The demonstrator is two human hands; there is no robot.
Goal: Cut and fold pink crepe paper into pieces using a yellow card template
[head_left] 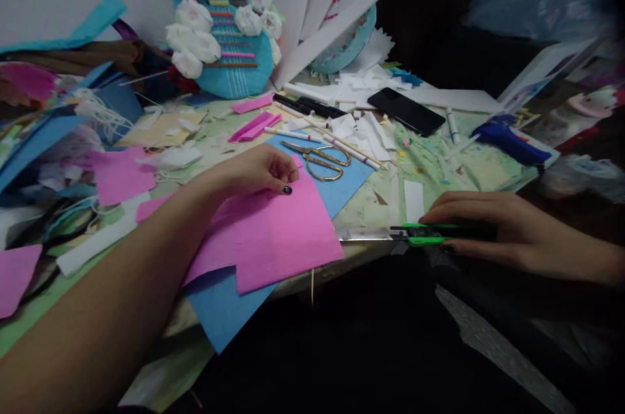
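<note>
My left hand (pixel 266 173) rests at the upper edge of a pink sheet of paper (pixel 288 232), its fingers curled and closed on that edge. Under the pink paper lies a blue sheet (pixel 219 316), with corners sticking out at the front and at the back right. To the right, my right hand (pixel 493 225) grips a green and black utility knife (pixel 424 235). Its long blade is slid out and points left, with the tip at the pink paper's right edge. Gold-handled scissors (pixel 319 159) lie just beyond my left hand.
A blue paper guitar (pixel 239 62) with white flowers stands at the back. Several markers, paper scraps and a black phone (pixel 406 111) lie behind the scissors. At the right is a blue glue gun (pixel 510 140). Coloured paper and white string (pixel 100 108) crowd the left.
</note>
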